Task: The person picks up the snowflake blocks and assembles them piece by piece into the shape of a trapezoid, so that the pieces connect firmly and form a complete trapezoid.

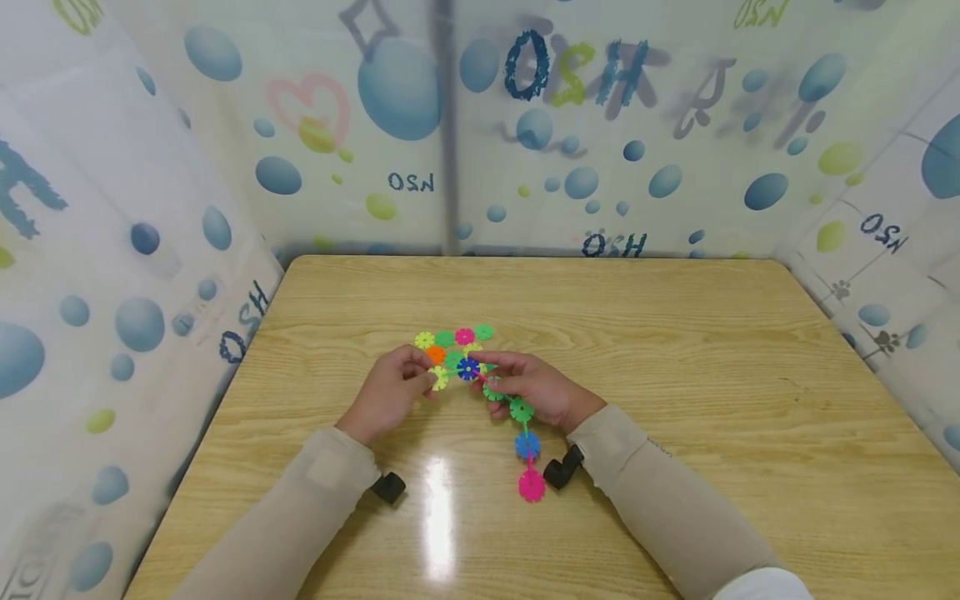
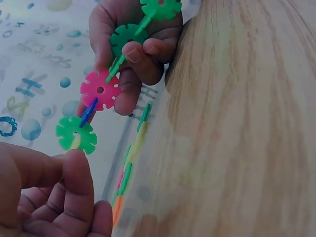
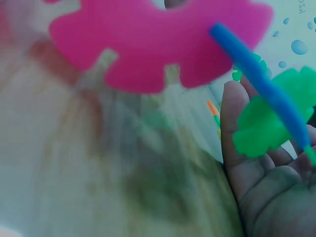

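Note:
A chain of slotted snowflake discs, joined edge to edge, hangs between my two hands. At its left end my left hand (image 1: pixel 386 392) pinches a yellow disc (image 1: pixel 438 379) between thumb and fingers. Beyond that disc come a green one (image 2: pixel 74 129), a dark blue disc (image 1: pixel 468 368) and a pink disc (image 2: pixel 100 90). My right hand (image 1: pixel 543 390) holds the chain around a green disc (image 2: pixel 123 35), thumb and fingers on either side. From there the chain dangles past another green disc (image 1: pixel 521 409) and a blue disc (image 1: pixel 527 445) to a large pink disc (image 3: pixel 163 54) by the wrist.
Several loose discs lie on the wooden table (image 1: pixel 675 350) just past my hands, among them an orange disc (image 1: pixel 436 355), a pink one (image 1: pixel 464 337) and a green one (image 1: pixel 483 332). Printed curtains (image 1: pixel 570 183) enclose the table at the back and sides.

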Action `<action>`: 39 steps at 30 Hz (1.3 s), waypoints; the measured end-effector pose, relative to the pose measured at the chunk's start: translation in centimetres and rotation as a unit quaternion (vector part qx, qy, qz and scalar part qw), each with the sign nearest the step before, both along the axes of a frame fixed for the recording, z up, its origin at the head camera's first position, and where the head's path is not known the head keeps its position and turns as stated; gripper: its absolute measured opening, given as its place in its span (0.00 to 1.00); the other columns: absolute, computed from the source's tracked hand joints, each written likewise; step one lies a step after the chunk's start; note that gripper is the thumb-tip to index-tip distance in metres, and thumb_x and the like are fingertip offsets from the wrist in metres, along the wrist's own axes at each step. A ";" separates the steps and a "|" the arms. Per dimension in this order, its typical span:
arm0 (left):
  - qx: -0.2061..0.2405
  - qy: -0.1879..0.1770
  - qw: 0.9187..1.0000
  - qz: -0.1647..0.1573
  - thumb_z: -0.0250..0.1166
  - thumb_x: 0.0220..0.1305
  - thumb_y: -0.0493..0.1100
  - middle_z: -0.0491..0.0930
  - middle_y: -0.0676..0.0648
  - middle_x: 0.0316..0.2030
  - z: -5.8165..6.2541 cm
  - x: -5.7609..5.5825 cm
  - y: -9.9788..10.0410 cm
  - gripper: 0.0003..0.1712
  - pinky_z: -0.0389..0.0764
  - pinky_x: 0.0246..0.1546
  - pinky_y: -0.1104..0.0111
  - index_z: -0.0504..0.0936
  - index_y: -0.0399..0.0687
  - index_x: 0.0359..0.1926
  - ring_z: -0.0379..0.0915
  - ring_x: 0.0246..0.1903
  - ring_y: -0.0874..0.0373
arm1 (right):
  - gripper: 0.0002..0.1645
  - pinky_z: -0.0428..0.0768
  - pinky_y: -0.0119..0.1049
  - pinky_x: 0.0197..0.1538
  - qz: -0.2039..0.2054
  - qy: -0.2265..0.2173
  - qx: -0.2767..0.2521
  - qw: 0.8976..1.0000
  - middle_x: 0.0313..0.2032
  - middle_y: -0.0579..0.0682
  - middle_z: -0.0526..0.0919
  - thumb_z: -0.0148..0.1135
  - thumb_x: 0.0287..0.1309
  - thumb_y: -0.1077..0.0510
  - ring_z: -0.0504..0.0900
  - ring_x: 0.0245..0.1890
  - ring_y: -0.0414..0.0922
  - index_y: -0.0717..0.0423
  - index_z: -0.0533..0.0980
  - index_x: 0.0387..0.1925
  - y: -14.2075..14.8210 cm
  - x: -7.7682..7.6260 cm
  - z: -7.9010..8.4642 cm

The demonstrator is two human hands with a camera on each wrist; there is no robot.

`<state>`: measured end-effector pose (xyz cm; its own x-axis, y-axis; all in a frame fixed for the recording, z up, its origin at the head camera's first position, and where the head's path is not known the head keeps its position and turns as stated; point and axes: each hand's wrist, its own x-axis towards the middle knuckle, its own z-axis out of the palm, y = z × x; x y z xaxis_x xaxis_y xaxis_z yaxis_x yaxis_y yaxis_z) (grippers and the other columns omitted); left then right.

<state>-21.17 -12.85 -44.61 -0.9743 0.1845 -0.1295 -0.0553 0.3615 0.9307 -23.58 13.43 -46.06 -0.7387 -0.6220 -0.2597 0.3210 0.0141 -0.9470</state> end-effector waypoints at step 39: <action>-0.190 0.031 0.969 -0.155 0.54 0.73 0.38 0.79 0.44 0.41 1.3 0.9 3.6 0.22 0.75 0.39 0.60 0.82 0.42 0.63 0.71 0.36 0.52 | 0.34 0.85 0.32 0.37 -0.120 -0.014 -0.071 0.990 0.50 0.53 0.84 0.48 0.80 0.65 0.82 0.28 0.40 0.53 0.59 0.82 1.8 -0.8 -0.3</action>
